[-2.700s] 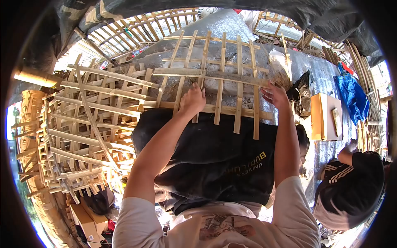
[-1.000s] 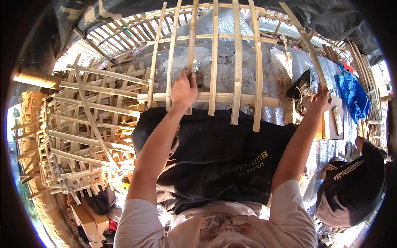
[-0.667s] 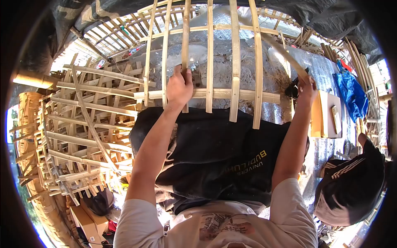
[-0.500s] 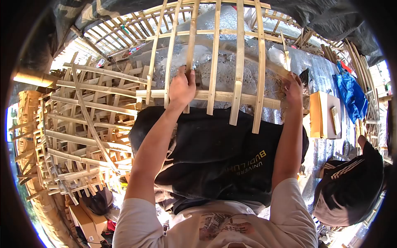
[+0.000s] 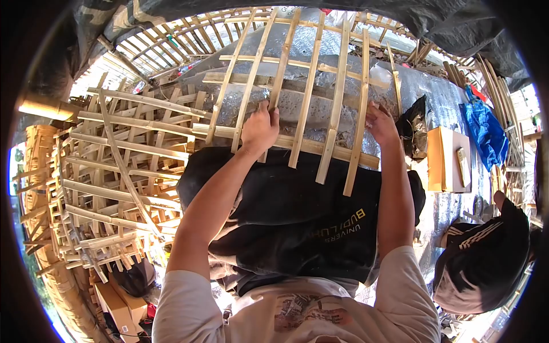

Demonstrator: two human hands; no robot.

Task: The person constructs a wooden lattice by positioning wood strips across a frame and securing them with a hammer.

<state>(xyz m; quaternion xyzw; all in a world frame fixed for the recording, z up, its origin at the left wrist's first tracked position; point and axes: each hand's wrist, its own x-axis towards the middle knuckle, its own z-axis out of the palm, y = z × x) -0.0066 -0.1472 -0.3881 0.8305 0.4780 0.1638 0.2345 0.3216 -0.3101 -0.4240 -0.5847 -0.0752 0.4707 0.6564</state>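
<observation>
My left hand [image 5: 261,128] is closed round one long slat of a bamboo lattice [image 5: 307,94], just above its near crosspiece. The lattice has several long slats, and its near ends rest over the black cloth [image 5: 297,194] on my lap. A loose bamboo strip [image 5: 309,88] runs crosswise behind the long slats, between the near crosspiece and the middle one. At the right edge of the lattice, my right hand [image 5: 382,124] has its fingers closed on that strip's right end.
Stacked lattices [image 5: 126,166] lie at the left beside a thick bamboo post [image 5: 40,154]. To the right are a cardboard box [image 5: 450,159] with a short piece on it, a black bag [image 5: 416,123] and a blue bag [image 5: 485,132]. Another person [image 5: 486,257] is at the lower right.
The loose strip, first lying over the lattice, was swung out to the right and now passes behind the long slats. My right hand came back left with it. The lattice has shifted and tilted.
</observation>
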